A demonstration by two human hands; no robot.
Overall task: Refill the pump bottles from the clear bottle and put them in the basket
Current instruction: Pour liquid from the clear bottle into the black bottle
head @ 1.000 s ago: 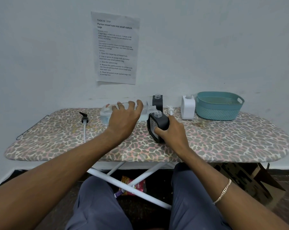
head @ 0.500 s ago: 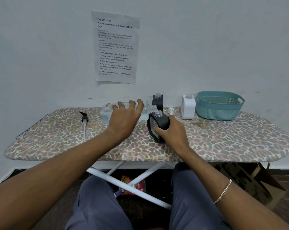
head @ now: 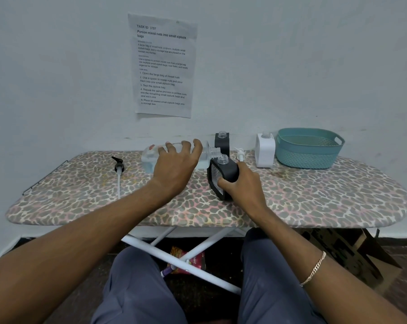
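- On the leopard-print ironing board [head: 314, 199], the left hand [head: 176, 167] curls over the clear plastic bottle [head: 149, 160], which lies sideways with its neck just above the open mouth of the black square pump bottle [head: 228, 171].
- The right hand [head: 243, 187] grips that tilted black bottle.
- The left hand hides the clear bottle's middle, and I cannot tell whether liquid is flowing.
- The teal plastic basket [head: 307, 157] stands well apart, to the right.

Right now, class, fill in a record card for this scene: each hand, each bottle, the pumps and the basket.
Left hand: grips the clear bottle, tipped sideways, neck toward the black bottle
Right hand: holds that black bottle, tilted, neck open
Second black bottle: upright at the back, no pump
White bottle: upright beside the basket, no pump
Pumps: black pump and white pump lie on the board
Basket: no bottle seen inside
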